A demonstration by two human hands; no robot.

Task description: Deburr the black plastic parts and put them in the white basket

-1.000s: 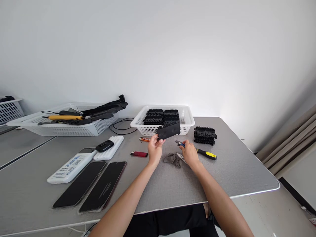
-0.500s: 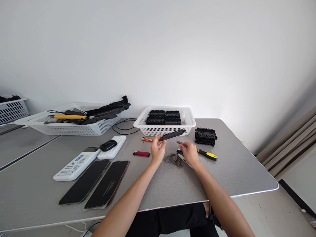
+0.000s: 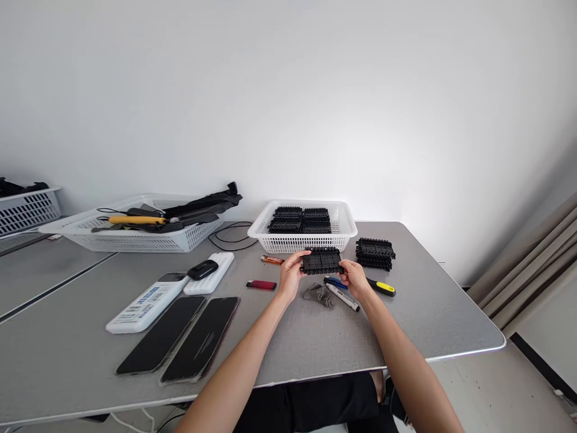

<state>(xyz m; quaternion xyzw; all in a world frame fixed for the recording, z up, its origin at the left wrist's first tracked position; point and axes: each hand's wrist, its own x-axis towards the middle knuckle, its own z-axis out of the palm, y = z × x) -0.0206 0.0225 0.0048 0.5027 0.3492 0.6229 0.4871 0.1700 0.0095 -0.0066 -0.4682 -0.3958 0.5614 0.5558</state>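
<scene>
In the head view, the left hand (image 3: 291, 278) holds a black panel (image 3: 322, 261) at its left end, and the right hand (image 3: 354, 278) pinches the right end, so the panel is kept between both, raised above the worktop (image 3: 315, 349). Taking this panel as the clock's centre, a white basket (image 3: 303, 244) with similar pieces stands at eleven o'clock, and a black stack (image 3: 375, 254) at three. A yellow-black handle (image 3: 383, 287) lies at four, a white marker (image 3: 342, 297) at five, a grey cloth (image 3: 318, 294) at six, a red lighter (image 3: 261, 284) at eight.
</scene>
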